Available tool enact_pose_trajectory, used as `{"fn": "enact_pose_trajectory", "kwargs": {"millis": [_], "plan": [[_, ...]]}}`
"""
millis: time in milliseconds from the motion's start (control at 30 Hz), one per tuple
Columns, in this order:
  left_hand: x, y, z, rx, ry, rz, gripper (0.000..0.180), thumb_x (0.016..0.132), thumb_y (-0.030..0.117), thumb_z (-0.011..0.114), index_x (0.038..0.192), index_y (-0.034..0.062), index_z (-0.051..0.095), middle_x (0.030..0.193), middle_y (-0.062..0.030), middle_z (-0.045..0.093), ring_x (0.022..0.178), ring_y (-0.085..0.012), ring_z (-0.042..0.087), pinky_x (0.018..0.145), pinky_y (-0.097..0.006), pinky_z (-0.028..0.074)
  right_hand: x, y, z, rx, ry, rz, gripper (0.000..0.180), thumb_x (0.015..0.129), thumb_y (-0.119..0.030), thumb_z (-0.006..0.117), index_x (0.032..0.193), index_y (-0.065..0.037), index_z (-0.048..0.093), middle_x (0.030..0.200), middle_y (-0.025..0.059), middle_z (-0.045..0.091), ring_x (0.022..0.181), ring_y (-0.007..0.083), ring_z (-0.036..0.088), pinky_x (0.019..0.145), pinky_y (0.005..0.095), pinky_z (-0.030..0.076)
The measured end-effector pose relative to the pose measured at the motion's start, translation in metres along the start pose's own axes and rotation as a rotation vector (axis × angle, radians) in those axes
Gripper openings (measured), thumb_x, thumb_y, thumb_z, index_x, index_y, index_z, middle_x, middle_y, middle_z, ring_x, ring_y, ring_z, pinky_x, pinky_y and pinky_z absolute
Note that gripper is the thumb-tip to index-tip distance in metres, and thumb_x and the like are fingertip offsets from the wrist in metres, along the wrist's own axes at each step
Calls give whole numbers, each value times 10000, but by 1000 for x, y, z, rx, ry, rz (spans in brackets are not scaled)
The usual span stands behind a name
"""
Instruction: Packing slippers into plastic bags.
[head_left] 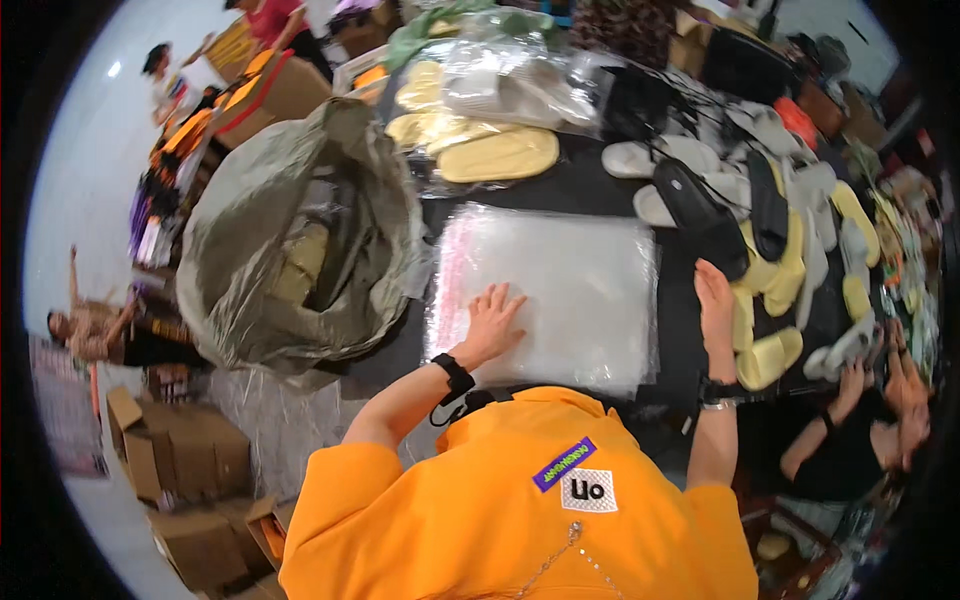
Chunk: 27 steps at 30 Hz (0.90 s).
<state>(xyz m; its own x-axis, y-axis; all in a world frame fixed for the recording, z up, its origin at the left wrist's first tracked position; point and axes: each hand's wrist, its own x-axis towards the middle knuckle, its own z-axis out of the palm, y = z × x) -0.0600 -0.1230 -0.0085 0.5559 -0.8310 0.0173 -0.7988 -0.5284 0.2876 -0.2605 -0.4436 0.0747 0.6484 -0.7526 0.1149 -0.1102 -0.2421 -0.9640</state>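
My left hand rests on a stack of clear plastic bags with a pink strip along the left side. Its fingers are spread and hold nothing. To the right of the stack is my right hand, fingers stretched out and close together, with nothing visible in it. Just beyond its fingertips is the heel of a black slide slipper, whose toe points away from me. I cannot tell whether the fingertips touch it. Close by on the right lies a pale yellow slipper.
A large grey-green sack stands open at the left, with bagged items inside. Yellow slippers in clear plastic lie at the far side of the black table. More slippers crowd the right, where another person's hands work. Cardboard boxes sit lower left.
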Motion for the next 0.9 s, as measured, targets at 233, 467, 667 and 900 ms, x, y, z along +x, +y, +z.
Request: {"fn": "enact_pose_trajectory", "kwargs": {"millis": [233, 467, 667, 900], "plan": [[-7, -10, 13, -38, 76, 26, 640, 732, 296, 688, 1300, 183, 415, 1371, -171, 318, 1275, -391, 275, 988, -541, 239, 20, -16, -3, 84, -73, 27, 325, 917, -77, 503, 1222, 33, 493, 1195, 103, 545, 1106, 177, 514, 962, 284, 391], [-11, -31, 10, -19, 147, -301, 641, 795, 364, 626, 1348, 175, 360, 1420, -186, 260, 1300, -408, 228, 1009, -548, 211, -29, 38, 49, -773, -353, -68, 645, 801, -231, 599, 1376, -99, 340, 1398, 229, 312, 1267, 392, 334, 1043, 452, 278], [-22, -74, 1, -437, 278, -859, 711, 813, 396, 586, 1391, 129, 269, 1413, -179, 286, 1275, -400, 280, 994, -542, 250, -66, 90, 92, -709, -202, 216, 775, 824, -346, 588, 1446, -158, 166, 1476, 227, 122, 1340, 392, 191, 1064, 503, 198], [-29, -65, -5, -532, 124, -817, 820, 768, 358, 626, 1415, 106, 189, 1398, -183, 319, 1264, -379, 310, 992, -519, 280, -68, 77, 106, -554, -225, 233, 755, 813, -355, 601, 1428, -129, 227, 1479, 210, 125, 1348, 381, 171, 1078, 487, 163]]}}
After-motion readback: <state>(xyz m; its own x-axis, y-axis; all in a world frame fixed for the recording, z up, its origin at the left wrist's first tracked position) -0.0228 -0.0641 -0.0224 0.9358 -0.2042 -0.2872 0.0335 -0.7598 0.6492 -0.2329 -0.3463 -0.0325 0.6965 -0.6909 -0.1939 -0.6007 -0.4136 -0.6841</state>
